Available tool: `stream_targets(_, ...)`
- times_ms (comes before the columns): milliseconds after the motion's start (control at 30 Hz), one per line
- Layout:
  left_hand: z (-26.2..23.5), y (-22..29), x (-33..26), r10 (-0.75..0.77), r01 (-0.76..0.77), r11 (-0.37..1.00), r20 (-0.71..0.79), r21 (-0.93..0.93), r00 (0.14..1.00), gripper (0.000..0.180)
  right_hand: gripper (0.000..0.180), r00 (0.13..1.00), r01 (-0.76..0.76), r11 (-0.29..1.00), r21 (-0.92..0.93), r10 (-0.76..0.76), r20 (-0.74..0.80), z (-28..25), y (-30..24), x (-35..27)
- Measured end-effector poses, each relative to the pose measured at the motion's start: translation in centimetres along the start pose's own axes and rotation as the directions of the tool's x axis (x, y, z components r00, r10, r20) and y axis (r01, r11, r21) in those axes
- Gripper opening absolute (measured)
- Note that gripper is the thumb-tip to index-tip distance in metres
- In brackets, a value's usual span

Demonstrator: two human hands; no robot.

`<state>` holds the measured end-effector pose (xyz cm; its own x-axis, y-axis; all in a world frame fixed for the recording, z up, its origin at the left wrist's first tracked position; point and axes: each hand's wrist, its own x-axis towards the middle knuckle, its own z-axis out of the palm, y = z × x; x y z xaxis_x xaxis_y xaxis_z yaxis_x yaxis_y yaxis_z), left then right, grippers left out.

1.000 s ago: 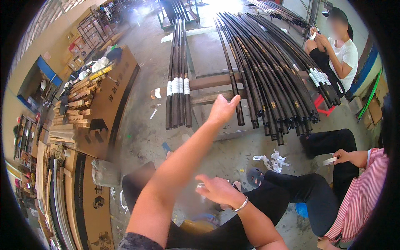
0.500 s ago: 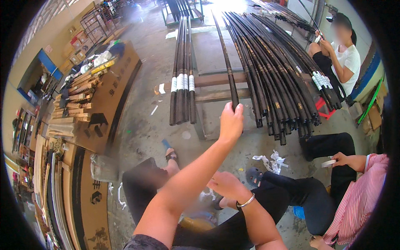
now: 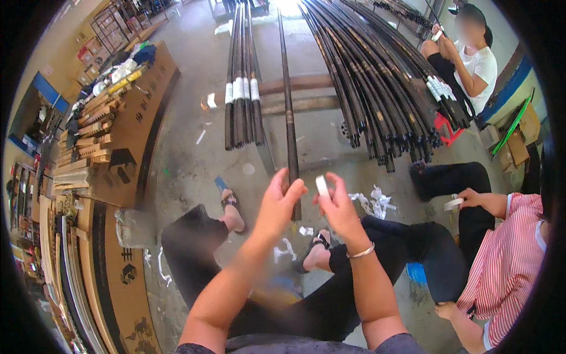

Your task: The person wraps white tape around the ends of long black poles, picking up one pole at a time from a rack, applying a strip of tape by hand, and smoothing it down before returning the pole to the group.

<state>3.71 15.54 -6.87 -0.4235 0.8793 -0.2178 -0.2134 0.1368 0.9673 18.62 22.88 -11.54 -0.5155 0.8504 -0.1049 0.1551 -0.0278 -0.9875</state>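
Note:
A long, slim black pole with faint bands runs away from me, its near end by my lap. My left hand is closed round it close to that end, thumb uppermost. Just to the right, my right hand pinches a narrow roll of white tape between thumb and fingers, apart from the pole. Left of this pole lie several black poles with white wraps near their ends. On the right, a thick bundle of black poles fans out without such wraps on most.
Wooden crossbars support the poles. At right a person in a striped shirt holds a tape roll; another in white sits farther off. Cardboard boxes with wood pieces stand left. White scraps litter the floor.
My left hand has drawn the pole nearer and to the left, off the bundle's side. My right hand has risen from my lap, and the white tape roll now shows in it.

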Motion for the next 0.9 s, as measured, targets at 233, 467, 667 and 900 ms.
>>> stream_targets(233,-1.5,-0.2,-0.4,0.020,-0.021,0.995,0.006,0.102,1.000,0.069,0.052,0.973,0.195,0.944,0.267,-0.220,0.067,-0.2,-4.0,-1.0)
stream_targets(467,-0.5,2.8,-1.8,0.703,-0.543,0.457,0.088,0.705,0.706,0.059,0.054,0.950,0.241,0.939,0.244,-0.280,0.137,-1.1,-4.7,-1.9)
stream_targets(667,1.1,3.8,-1.3,0.632,-0.639,0.588,0.211,0.495,0.745,0.037,0.053,0.931,0.347,0.921,0.178,-0.361,0.052,-0.2,-5.5,-2.4)
stream_targets(900,1.3,4.0,-1.0,0.514,-0.544,0.807,0.178,0.231,0.839,0.027,0.053,0.893,0.449,0.894,0.014,-0.449,0.036,-0.3,-5.0,-2.5)
